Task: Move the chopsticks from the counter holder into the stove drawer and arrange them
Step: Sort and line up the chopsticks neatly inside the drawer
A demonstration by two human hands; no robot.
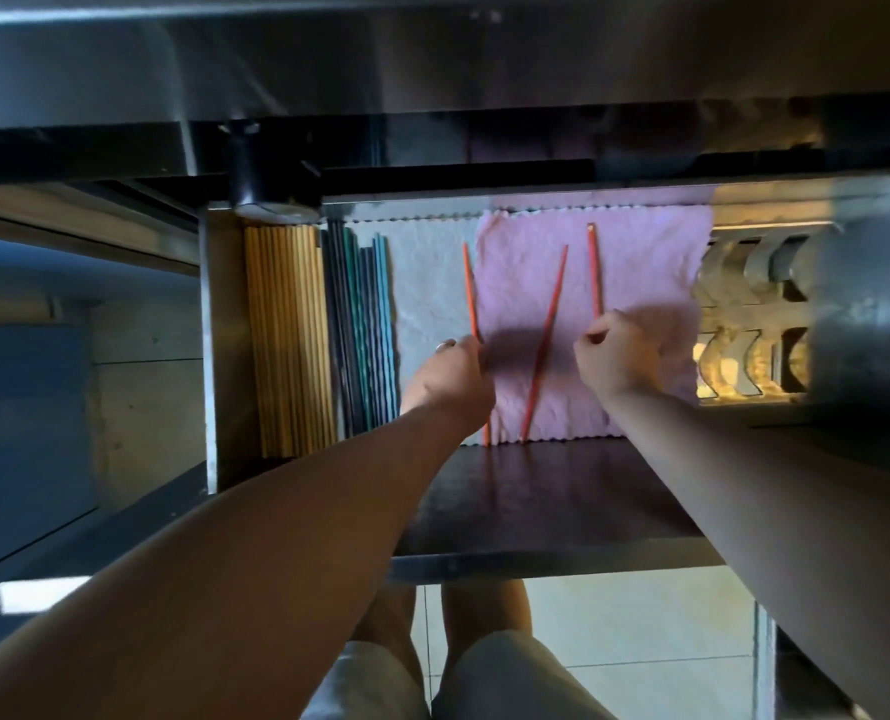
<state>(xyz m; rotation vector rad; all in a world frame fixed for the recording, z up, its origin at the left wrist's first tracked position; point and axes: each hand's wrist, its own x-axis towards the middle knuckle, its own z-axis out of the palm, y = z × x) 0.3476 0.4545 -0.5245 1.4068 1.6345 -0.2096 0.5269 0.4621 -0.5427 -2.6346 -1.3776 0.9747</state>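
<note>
Head view: arranging is under way in the open drawer [552, 491]. The left hand [450, 379] and the right hand [617, 356] each pinch one red chopstick; a third [544, 345] lies askew between them on the pink cloth [640, 262]. Next, probably straighten them parallel beside the sorted rows [323, 335].

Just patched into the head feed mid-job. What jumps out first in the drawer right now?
Three orange chopsticks over the pink cloth in the open drawer: the left hand holds one at the cloth's left edge, the right hand holds another, and a third lies slanted between them. At the drawer's left side, wooden chopsticks and dark and teal ones already lie in neat rows.
</note>
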